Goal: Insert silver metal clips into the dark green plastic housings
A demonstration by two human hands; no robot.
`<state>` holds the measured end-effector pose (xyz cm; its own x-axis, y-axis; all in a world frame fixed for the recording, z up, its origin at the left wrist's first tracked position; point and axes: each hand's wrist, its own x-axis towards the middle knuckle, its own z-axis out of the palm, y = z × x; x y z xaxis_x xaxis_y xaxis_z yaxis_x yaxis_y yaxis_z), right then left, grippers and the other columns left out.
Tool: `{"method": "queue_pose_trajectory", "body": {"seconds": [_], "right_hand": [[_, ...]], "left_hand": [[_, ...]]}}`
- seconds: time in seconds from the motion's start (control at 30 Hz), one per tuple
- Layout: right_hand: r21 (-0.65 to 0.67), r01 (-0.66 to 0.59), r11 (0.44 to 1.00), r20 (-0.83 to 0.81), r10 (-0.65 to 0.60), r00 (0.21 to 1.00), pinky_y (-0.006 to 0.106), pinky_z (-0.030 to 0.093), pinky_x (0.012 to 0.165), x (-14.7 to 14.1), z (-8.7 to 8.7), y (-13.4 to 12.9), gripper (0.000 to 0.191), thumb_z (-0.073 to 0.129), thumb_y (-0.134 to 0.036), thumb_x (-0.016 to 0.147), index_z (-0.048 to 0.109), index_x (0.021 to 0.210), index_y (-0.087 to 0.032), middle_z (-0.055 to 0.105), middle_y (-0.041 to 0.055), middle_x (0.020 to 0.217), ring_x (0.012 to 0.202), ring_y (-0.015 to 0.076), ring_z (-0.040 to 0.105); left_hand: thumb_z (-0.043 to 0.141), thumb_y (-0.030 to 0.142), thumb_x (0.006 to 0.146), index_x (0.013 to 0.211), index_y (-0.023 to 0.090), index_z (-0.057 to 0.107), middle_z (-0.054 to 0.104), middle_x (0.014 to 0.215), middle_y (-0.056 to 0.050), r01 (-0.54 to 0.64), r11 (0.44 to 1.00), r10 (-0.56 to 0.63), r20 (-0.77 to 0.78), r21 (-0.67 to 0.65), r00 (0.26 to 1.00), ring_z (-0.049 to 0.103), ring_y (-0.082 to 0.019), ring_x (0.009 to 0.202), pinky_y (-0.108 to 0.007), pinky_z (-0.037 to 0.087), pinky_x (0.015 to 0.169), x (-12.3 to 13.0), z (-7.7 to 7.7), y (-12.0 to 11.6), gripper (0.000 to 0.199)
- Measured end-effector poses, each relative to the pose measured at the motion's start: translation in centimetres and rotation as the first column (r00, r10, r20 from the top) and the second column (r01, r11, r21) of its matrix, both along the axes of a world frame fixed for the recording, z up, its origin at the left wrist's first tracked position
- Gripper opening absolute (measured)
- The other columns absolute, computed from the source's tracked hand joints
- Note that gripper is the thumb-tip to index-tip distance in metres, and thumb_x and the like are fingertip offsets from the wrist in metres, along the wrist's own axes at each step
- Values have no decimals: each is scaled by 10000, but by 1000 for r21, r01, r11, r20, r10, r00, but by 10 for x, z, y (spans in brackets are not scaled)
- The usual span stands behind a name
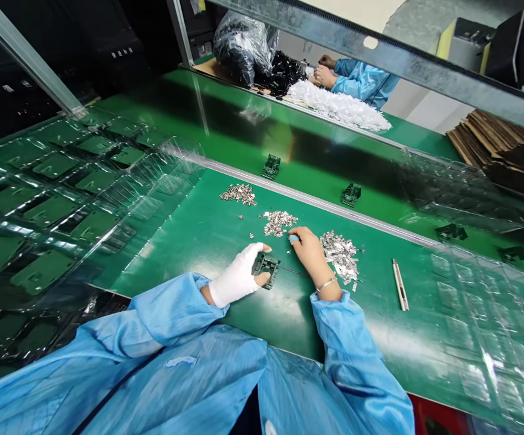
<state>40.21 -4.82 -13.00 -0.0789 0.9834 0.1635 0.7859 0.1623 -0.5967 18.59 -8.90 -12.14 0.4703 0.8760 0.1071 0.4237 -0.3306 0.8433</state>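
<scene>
Item 1: my left hand, white fabric glove w/ thumb and fingertip bare, pinching a small dark green moulded plastic part at its left end, pinning it flat on the green mat worktop, mid-worktop, near my front edge.

Item 2: my right hand, bare, blue cot on one fingertip, loosely curled, holding nothing I can see; fingertip sits just beside the middle heap of small silver metal clips.

Item 3: two more clip heaps, one nearer the far edge to the left, one at my right wrist.

Item 4: slim pale tweezers, right of the heaps, untouched.

Item 5: clear blister trays, stacked along left edge.

Handling note: I reckon pick one clip only, keep part pinned steady, don't scatter the heap.
</scene>
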Motion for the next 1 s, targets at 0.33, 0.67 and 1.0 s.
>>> {"method": "queue_pose_trajectory", "body": {"seconds": [0.33, 0.67, 1.0], "right_hand": [[-6, 48, 999, 49, -48, 998, 317, 410, 765, -12, 1, 3, 119, 463, -63, 791, 548, 806, -146, 553, 86, 832, 802, 197, 506], [83, -66, 994, -403, 94, 910, 356, 428, 899, -35, 17, -82, 130, 428, -192, 882, 551, 842, -192, 569, 84, 1042, 1027, 186, 529], [126, 10, 992, -308, 29, 951, 401, 411, 917, -42, 8, -85, 149, 399, -128, 841, 534, 868, -184, 561, 96, 1014, 1032, 204, 506]], "left_hand": [[605, 448, 767, 1276, 145, 381, 487, 1302, -150, 155, 988, -156, 55, 27, 986, 450, -262, 1247, -467, 349, 1087, -21, -9, 11, 633], [589, 218, 728, 1114, 172, 434, 521, 1080, -93, 83, 988, -80, -29, 128, 996, 537, -223, 1027, -399, 479, 914, 3, -1, -2, 419], [641, 280, 712, 1107, 146, 434, 513, 1058, -111, 49, 963, -17, -119, 267, 993, 527, -255, 1007, -421, 483, 882, 13, 1, -12, 466]]}}
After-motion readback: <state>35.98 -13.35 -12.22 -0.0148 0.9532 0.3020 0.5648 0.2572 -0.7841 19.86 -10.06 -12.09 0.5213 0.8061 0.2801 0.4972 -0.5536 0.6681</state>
